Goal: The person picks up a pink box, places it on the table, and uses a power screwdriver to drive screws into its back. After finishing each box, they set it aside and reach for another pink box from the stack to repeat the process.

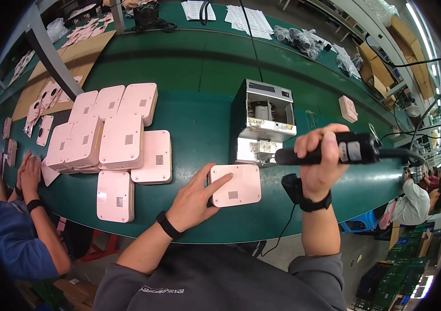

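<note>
A pink plastic case (pixel 244 187), with a slotted vent and screw holes at its corners, lies flat on the green table in front of me. My left hand (pixel 195 196) grips its left side, with the index finger stretched over the top face. Raised to the right, my right hand (pixel 320 155) is wrapped round a black corded electric screwdriver (pixel 358 148), which lies level. Its nose points left, at the front of a metal screw feeder (pixel 268 111) standing just beyond the case. Whether the bit touches the feeder I cannot tell.
Several more pink cases (pixel 122 137) are stacked to the left. A small pink part (pixel 348 109) lies at the far right. Beside me on the left sits a co-worker (pixel 29 233), with loose pink panels (pixel 44 129) beyond. A cable hangs above the feeder; metal posts frame the table.
</note>
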The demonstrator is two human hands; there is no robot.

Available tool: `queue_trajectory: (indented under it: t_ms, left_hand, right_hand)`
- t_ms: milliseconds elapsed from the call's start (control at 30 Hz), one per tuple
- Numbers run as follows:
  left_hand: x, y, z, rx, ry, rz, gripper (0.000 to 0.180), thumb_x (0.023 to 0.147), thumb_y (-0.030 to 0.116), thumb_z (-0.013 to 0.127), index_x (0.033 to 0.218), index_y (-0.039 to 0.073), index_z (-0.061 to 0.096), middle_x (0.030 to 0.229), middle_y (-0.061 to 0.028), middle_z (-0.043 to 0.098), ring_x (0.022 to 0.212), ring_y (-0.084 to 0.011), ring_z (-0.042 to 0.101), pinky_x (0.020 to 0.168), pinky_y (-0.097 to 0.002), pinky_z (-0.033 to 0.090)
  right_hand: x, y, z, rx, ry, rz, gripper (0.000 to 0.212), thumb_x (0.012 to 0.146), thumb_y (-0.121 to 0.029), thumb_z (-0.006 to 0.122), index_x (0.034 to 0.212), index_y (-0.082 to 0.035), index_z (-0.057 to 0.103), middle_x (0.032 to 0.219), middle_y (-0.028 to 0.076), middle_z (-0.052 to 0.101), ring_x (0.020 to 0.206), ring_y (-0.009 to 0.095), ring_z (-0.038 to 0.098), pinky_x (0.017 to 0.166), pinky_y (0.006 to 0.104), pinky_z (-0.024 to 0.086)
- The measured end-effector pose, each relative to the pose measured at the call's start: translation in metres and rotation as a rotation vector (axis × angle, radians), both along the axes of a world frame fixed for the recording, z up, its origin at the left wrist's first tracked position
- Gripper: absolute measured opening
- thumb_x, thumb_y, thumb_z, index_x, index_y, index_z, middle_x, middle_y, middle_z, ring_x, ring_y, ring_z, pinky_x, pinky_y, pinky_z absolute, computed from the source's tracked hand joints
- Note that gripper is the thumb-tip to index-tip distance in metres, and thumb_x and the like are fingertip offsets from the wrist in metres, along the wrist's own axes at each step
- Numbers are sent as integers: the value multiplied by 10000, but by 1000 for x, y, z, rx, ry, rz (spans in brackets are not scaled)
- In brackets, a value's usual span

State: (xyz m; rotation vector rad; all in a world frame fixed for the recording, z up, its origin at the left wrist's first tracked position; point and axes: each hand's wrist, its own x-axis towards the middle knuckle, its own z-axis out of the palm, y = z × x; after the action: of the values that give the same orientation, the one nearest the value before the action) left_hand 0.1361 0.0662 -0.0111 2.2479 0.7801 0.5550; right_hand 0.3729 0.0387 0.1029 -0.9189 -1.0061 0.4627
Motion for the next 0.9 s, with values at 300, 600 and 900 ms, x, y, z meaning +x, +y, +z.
queue_trajectory:
  t_ms: [300, 600, 900]
  left_hand:
    - [-1, 1, -4, 26, -9, 0, 915, 609, 45, 831, 1423, 258, 473, 1423, -162, 379, 1196, -368, 535, 902, -414, 535]
    - [-2, 2, -7, 27, -27, 13, 903, 611, 49, 833, 1418, 248, 479, 1414, -166, 387, 1190, -370, 538, 903, -416, 535]
    - [-1, 2, -9, 30, -59, 12, 890, 606, 40, 831, 1406, 236, 494, 1400, -178, 396, 1177, -371, 541, 908, -413, 531]
  right_hand:
    - [-23, -30, -8, -134, 61, 155, 220, 933, -216, 580, 1014, -69, 438, 665, 59, 498, 511, 167, 486, 545, 337, 448]
    - [-57, -61, -6, -197, 8, 327, 382, 890, -295, 671, 1026, -83, 383, 688, 62, 518, 553, 161, 506, 560, 332, 460]
    - [-57, -64, -32, -204, -26, 352, 372, 892, -276, 676, 1016, -87, 381, 698, 64, 524, 567, 159, 508, 564, 334, 464]
